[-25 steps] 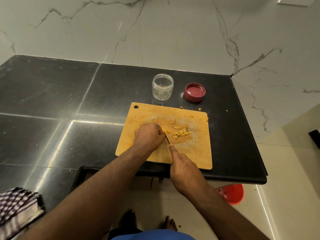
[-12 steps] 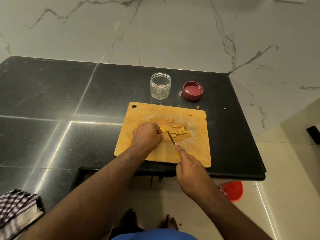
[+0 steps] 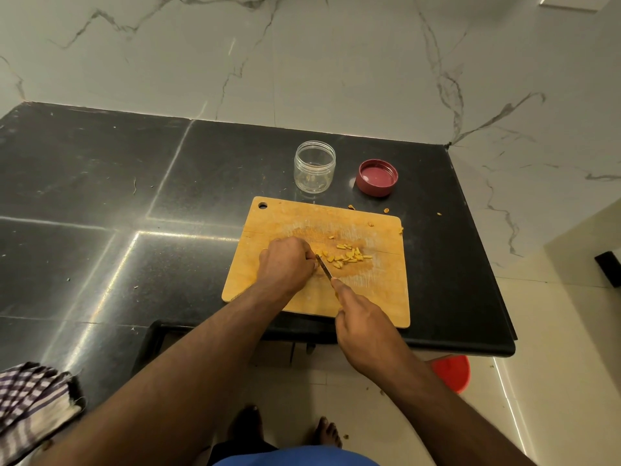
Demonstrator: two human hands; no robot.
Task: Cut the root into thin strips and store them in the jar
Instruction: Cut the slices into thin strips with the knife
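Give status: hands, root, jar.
Right hand grips knife, blade down on cutting board. Left hand curled at blade; root beneath hidden. Cut strips piled on board. Jar open, looks empty; lid beside it.

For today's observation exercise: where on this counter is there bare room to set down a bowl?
Bare black counter spreads left of the cutting board and jar. Crowded: the board's middle, with both hands, knife and cut pieces. Scraps litter the strip by the lid.

Left hand (image 3: 285, 264) lies knuckles-up with fingers curled under (what they pin is hidden); right hand (image 3: 364, 317) is closed in a grip, forefinger stretched forward; both forearms reach ahead.
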